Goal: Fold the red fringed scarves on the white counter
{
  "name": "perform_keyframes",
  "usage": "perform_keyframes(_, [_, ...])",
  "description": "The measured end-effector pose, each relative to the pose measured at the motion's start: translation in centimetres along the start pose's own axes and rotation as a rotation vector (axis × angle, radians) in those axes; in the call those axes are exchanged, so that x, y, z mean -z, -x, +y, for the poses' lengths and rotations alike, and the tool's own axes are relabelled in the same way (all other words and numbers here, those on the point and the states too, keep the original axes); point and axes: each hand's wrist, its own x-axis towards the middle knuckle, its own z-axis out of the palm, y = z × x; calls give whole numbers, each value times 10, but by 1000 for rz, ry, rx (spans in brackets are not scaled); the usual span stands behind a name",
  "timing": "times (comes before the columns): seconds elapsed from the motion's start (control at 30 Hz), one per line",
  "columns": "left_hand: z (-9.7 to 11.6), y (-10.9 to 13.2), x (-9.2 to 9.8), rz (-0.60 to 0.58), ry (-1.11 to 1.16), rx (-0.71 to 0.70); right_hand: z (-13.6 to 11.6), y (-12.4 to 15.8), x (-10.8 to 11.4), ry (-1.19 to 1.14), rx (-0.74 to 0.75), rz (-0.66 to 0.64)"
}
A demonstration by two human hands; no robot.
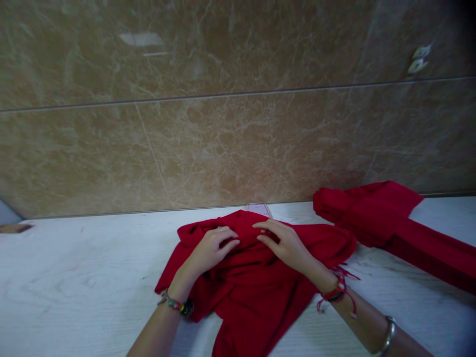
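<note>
Red cloth lies rumpled; left hand and right hand at its far part, thumbs apart from fingers. Light, even outward smoothing should ease creases best.

"What colour is the cloth?"
"Plain deep red, like the other fabric."
"And the tabletop?"
"Whitish, with faint grey wood grain."
"The wall?"
"Brown, marbled with pale veins; the bangle is silvery."
</note>
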Motion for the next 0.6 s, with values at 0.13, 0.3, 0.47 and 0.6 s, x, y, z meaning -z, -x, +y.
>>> perform_keyframes(0.13, [-2, 0, 0, -1, -26, 15, 7, -2, 2, 93, 46, 101])
perform_keyframes(0.3, [-13, 1, 4, 15, -118, 82, 21, -6, 26, 287, 11, 349])
perform_keyframes(0.47, [-15, 2, 3, 40, -65, 121, 36, -7, 38, 399, -49, 355])
perform_keyframes(0.6, [-6, 1, -1, -83, 74, 116, 25, -4, 21, 364, 108, 118])
